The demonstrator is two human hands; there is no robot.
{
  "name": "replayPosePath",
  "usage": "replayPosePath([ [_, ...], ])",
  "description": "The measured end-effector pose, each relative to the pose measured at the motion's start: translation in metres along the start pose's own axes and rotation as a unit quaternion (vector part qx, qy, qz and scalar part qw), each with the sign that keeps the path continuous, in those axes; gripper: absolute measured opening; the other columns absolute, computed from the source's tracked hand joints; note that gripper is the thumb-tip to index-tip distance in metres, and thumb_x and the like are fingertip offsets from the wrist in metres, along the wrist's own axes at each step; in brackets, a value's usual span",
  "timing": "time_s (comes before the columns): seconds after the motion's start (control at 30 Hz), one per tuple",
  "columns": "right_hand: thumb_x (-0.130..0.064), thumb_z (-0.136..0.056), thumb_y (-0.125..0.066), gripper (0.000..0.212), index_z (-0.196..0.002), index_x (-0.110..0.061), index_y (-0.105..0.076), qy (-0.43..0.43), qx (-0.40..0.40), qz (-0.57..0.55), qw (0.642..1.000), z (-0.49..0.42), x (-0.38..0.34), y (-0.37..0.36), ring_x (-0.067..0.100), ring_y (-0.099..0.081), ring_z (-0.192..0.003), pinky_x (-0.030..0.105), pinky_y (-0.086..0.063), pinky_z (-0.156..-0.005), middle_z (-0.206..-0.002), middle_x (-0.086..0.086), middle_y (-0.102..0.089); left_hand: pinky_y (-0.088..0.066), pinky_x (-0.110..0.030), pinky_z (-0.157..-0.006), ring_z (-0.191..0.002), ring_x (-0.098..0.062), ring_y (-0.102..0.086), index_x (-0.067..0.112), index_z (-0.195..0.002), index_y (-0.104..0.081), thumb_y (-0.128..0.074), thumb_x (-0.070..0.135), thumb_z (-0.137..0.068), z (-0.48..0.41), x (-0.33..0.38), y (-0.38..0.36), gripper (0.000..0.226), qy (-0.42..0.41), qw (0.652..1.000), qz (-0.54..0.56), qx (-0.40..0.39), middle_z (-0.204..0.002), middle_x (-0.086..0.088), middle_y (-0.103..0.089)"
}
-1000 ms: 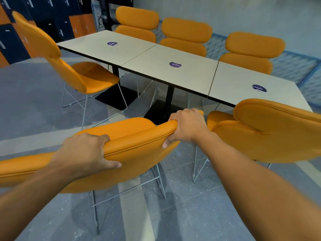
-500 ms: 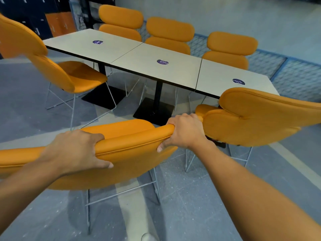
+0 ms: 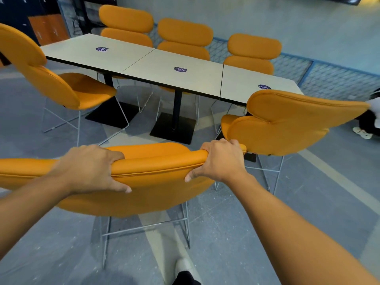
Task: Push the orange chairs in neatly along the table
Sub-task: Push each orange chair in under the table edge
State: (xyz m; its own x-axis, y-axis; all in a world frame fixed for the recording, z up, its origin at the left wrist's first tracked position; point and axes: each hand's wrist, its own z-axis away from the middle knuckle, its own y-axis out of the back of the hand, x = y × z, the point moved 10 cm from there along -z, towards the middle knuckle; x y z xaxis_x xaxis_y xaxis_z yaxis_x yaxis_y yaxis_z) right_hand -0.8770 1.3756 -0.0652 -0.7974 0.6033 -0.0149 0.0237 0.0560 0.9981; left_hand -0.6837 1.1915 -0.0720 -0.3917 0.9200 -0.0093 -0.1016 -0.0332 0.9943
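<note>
My left hand [image 3: 90, 167] and my right hand [image 3: 220, 159] both grip the top edge of the backrest of an orange chair [image 3: 152, 190] right in front of me. That chair stands well back from the long white table [image 3: 176, 79], facing its middle section. A second orange chair [image 3: 287, 122] on the right sits close to the table's near edge, angled. A third orange chair [image 3: 61, 85] on the left stands away from the table, turned sideways. Three more orange chairs [image 3: 185, 38] line the far side, tucked against the table.
Black table pedestals [image 3: 172, 128] stand under the table ahead of the held chair. A blue mesh fence [image 3: 329, 79] runs behind the far chairs. Someone's shoes and dark clothing [image 3: 366, 128] show at the right edge. My own shoe [image 3: 185, 270] is on the grey floor below.
The held chair and I have moved toward the table, so the table and other chairs sit lower and nearer in view. Both hands keep the same grip on the backrest.
</note>
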Motion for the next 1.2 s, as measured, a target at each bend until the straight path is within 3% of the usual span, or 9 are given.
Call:
replayPosePath([
  [0.1,-0.098,-0.041,-0.061,0.079,-0.089,-0.035,-0.056,-0.005,0.002,-0.010,1.000,0.008,-0.002,0.001,0.019,-0.056,-0.092,0.043,-0.040,-0.094,-0.078,-0.010,-0.056,-0.052,-0.027,-0.059,-0.075,-0.005,-0.056,0.048,-0.106,-0.053,-0.024,0.105,-0.043,0.009,-0.003,0.000,0.090,0.016,0.999,0.004,0.033,-0.082,0.019,-0.061],
  [0.2,-0.097,-0.043,-0.062,0.079,-0.093,-0.035,-0.057,-0.013,-0.015,-0.007,1.000,0.007,-0.004,0.000,0.019,-0.057,-0.096,0.044,-0.040,-0.094,-0.084,-0.008,-0.060,-0.049,-0.028,-0.059,-0.074,-0.012,-0.060,0.040,-0.107,-0.062,-0.027,0.103,-0.049,0.025,-0.004,0.012,0.093,0.021,0.991,0.007,0.135,-0.083,0.015,-0.067],
  [0.33,-0.095,-0.053,-0.059,0.088,-0.117,-0.035,-0.056,-0.006,-0.062,0.014,0.998,0.004,-0.012,-0.002,0.025,-0.051,-0.116,0.054,-0.033,-0.106,-0.112,-0.002,-0.060,-0.043,-0.051,-0.085,-0.104,-0.031,-0.059,0.034,-0.119,-0.061,-0.031,0.098,-0.057,0.047,-0.041,-0.002,0.094,0.093,0.980,-0.010,0.173,-0.109,-0.001,-0.069],
  [0.43,-0.100,-0.060,-0.043,0.095,-0.129,-0.036,-0.054,0.018,-0.062,-0.008,0.998,0.007,-0.034,-0.001,0.024,-0.049,-0.122,0.059,-0.028,-0.110,-0.123,-0.003,-0.059,-0.042,-0.060,-0.090,-0.116,-0.037,-0.048,0.034,-0.128,-0.050,-0.031,0.100,-0.054,0.058,-0.071,-0.019,0.101,0.147,0.975,0.015,0.166,-0.121,-0.008,-0.060],
  [0.57,-0.103,-0.063,-0.025,0.095,-0.119,-0.036,-0.064,0.025,0.033,-0.029,0.999,0.010,-0.063,0.006,0.016,-0.057,-0.104,0.048,-0.034,-0.099,-0.106,-0.010,-0.066,-0.042,-0.060,-0.089,-0.116,-0.038,-0.046,0.030,-0.124,-0.054,-0.033,0.099,-0.055,0.057,-0.070,-0.016,0.100,0.141,0.973,0.012,0.183,-0.118,-0.009,-0.059],
  [0.77,-0.103,-0.065,-0.025,0.090,-0.098,-0.033,-0.072,0.027,0.141,-0.020,0.989,0.009,-0.059,0.014,0.011,-0.058,-0.086,0.040,-0.036,-0.090,-0.086,-0.015,-0.067,-0.042,-0.058,-0.088,-0.109,-0.035,-0.051,0.027,-0.119,-0.056,-0.035,0.097,-0.058,0.047,-0.075,-0.014,0.095,0.117,0.971,0.019,0.209,-0.113,-0.006,-0.060],
  [1.2,-0.105,-0.064,-0.020,0.097,-0.091,-0.029,-0.074,0.012,0.163,-0.017,0.986,-0.041,-0.097,0.014,0.013,-0.058,-0.080,0.040,-0.039,-0.082,-0.078,-0.011,-0.066,-0.040,-0.057,-0.089,-0.110,-0.033,-0.049,0.035,-0.114,-0.056,-0.035,0.099,-0.055,0.006,-0.139,-0.001,0.089,0.116,0.973,0.005,0.200,-0.112,0.000,-0.059],
])
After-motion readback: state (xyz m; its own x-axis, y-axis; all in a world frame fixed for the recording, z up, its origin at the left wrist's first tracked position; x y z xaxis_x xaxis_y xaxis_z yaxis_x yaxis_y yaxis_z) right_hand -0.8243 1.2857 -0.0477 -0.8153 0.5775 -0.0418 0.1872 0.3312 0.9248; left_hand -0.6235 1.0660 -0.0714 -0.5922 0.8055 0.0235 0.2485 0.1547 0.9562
